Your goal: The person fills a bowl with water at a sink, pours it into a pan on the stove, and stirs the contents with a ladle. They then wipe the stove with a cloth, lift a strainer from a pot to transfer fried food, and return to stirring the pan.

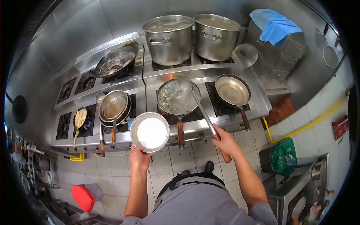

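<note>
My left hand [140, 159] is closed on the lower rim of a round metal bowl [134, 132], held in front of the stove. White contents [152, 132] cover the bowl's bottom. In my right hand [226, 142] is a long ladle [203, 109], gripped near its wooden handle end. The ladle's head reaches the far side of a frying pan [158, 98], where pale pieces sit in steaming, bubbling liquid. That pan rests on a front burner, its wooden handle pointing toward me.
Right of it sits another frying pan [233, 91]. Leftward are a strainer [114, 107] over a pan and a small pan [80, 117] of food. Behind stand two stockpots [167, 47] [216, 39] and a wok [115, 63]. A green-lined bin [283, 157] stands at right.
</note>
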The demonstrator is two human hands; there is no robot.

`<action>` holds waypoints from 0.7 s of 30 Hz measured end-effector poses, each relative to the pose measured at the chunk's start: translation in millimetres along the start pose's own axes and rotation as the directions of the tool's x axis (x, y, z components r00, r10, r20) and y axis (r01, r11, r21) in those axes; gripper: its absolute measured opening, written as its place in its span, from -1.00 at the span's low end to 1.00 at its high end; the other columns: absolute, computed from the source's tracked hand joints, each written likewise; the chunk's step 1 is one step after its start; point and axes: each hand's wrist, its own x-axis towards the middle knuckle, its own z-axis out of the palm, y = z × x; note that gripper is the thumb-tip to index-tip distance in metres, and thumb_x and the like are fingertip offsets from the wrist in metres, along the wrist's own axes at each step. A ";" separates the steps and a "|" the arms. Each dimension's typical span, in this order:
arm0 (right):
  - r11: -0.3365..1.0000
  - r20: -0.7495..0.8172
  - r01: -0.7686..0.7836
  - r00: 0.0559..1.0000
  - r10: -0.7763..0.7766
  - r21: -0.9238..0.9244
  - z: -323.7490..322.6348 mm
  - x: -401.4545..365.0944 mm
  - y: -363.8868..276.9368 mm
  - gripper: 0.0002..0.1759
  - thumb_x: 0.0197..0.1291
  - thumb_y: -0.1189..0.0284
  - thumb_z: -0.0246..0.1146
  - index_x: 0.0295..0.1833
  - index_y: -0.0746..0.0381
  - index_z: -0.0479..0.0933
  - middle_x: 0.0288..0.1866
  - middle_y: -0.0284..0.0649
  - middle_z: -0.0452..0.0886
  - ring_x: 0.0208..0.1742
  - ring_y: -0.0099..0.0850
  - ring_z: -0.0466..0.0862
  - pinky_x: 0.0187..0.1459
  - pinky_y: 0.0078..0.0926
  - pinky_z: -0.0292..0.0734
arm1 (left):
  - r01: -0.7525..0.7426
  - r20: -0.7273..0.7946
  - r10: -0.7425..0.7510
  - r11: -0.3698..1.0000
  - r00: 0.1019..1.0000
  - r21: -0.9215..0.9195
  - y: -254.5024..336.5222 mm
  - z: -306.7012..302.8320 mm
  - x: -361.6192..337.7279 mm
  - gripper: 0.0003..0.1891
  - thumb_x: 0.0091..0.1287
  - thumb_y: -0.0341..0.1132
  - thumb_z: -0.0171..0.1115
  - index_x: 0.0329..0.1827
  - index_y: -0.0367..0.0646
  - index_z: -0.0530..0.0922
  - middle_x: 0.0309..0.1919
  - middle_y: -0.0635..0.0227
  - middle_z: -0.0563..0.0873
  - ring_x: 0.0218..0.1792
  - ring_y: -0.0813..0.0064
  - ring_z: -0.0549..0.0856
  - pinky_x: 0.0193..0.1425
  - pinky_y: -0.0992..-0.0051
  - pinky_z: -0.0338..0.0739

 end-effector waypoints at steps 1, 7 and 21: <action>0.975 -0.076 0.059 0.994 -0.076 -0.214 0.6 -2.1 -1.2 -0.17 0.16 0.52 0.26 0.58 0.11 0.20 -0.08 -0.01 0.66 -0.32 -0.23 0.70 -0.19 -0.27 0.60 | 0.014 0.011 -0.014 1.000 1.000 0.003 -1.3 -3.2 2.8 -0.34 0.17 -0.54 -0.08 0.44 -0.13 0.24 0.18 0.05 0.54 -0.03 0.08 0.73 -0.36 0.21 0.83; 0.913 -0.191 0.023 0.975 -0.110 -0.408 37.1 20.1 36.8 -0.27 0.13 0.50 0.21 0.49 0.14 0.30 0.03 0.11 0.67 -0.02 0.08 0.68 0.04 -0.05 0.58 | 0.035 -0.020 -0.035 0.999 0.999 0.026 -9.4 -5.4 16.8 -0.36 0.14 -0.53 -0.02 0.39 -0.12 0.29 0.27 0.06 0.49 0.18 -0.05 0.60 -0.02 -0.13 0.72; 0.746 0.012 -0.105 0.992 0.129 0.658 4.8 1.8 94.2 -0.42 0.47 0.00 0.10 0.39 0.15 0.42 -0.02 -0.24 0.66 -0.25 -0.46 0.67 -0.32 -0.46 0.63 | 0.180 0.398 -0.246 0.964 0.884 0.196 -56.4 139.9 -12.5 -0.28 0.09 -0.49 0.06 0.45 -0.20 0.26 0.22 0.07 0.52 -0.14 0.12 0.74 -0.36 0.24 0.79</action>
